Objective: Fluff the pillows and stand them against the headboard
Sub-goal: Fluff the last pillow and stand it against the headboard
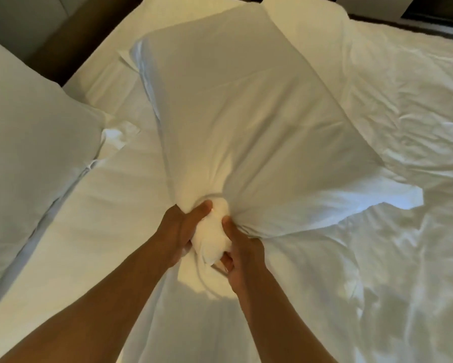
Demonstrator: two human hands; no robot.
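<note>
Our left hand (179, 233) and right hand (242, 251) squeezed one end of a pillow (246, 106) that lay flat on the bed (102, 244), so standing it against the headboard (71, 45) remained.

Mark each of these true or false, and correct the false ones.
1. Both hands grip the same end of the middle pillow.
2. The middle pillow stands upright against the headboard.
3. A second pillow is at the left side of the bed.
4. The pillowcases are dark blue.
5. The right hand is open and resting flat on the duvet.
1. True. The left hand and right hand bunch the near end of the middle pillow.
2. False. It lies stretched out on the bed, not yet stood up.
3. True. The second pillow is there.
4. False. They are white.
5. False. It is closed on the pillow's bunched fabric; the rumpled duvet lies further right.
</note>
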